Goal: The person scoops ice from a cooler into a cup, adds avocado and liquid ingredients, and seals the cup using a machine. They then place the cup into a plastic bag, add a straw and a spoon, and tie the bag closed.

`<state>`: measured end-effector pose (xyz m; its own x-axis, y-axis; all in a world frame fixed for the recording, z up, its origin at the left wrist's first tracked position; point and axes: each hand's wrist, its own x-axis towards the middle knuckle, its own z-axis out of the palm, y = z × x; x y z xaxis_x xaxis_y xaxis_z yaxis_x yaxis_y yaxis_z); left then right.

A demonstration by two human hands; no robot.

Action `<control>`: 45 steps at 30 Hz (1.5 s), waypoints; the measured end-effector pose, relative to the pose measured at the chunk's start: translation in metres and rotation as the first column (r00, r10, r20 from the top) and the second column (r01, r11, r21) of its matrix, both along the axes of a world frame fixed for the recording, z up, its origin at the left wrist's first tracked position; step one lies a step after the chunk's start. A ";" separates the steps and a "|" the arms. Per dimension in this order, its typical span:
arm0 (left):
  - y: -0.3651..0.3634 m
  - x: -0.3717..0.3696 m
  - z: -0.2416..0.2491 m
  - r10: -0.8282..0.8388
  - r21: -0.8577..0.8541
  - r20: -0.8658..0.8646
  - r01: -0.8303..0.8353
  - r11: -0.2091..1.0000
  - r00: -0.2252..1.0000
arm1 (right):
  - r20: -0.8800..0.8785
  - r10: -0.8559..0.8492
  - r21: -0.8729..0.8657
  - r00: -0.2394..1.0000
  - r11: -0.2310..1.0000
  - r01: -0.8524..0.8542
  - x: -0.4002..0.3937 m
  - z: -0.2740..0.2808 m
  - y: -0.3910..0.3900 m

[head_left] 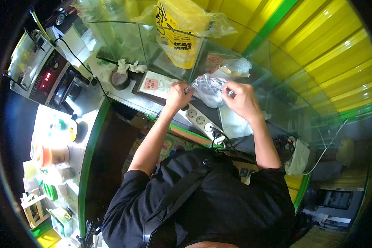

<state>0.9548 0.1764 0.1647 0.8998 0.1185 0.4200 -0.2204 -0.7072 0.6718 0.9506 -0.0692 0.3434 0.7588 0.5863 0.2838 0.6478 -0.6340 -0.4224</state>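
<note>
A crinkled clear plastic bag (208, 89) with whitish, streaky contents lies between my two hands on the counter. My left hand (178, 96) is closed on the bag's left side, with a bit of crumpled plastic showing between thumb and fingers. On the other side, my right hand (244, 101) is curled shut, and a small shiny piece of the plastic shows in its grip. The bag's contents are too blurred to name. Left of my left hand lies a white packet (159, 84) with a pink label. A white power strip (199, 120) runs just below the bag.
A yellow printed bag (177, 37) hangs over the glass partition (144, 45). A roll of tape (120, 79) sits at the left of the counter. A machine with a red display (49, 78) and several tubs (53, 155) stand at far left. A plug with a black cable (215, 132) sits in the power strip.
</note>
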 end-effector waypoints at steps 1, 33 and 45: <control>-0.001 -0.001 -0.003 -0.001 -0.001 -0.004 0.001 1.000 1.000 | -0.005 -0.046 0.116 0.999 0.992 0.046 -0.003 0.006 -0.005; 0.390 -0.513 0.092 0.874 -0.088 0.272 -0.915 -0.394 -0.402 | -0.280 0.890 0.889 0.361 0.382 -0.253 -0.269 -0.023 0.521; 0.400 -0.545 0.080 0.982 -0.531 0.069 -0.840 -0.112 -0.174 | 0.103 0.858 0.630 0.504 0.336 -0.700 -0.400 -0.069 0.654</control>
<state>0.4100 0.5761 0.2451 -0.4720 0.8075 0.3537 0.2872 -0.2385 0.9277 0.5508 0.5849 0.2746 0.1153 0.7373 0.6656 0.5564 0.5072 -0.6582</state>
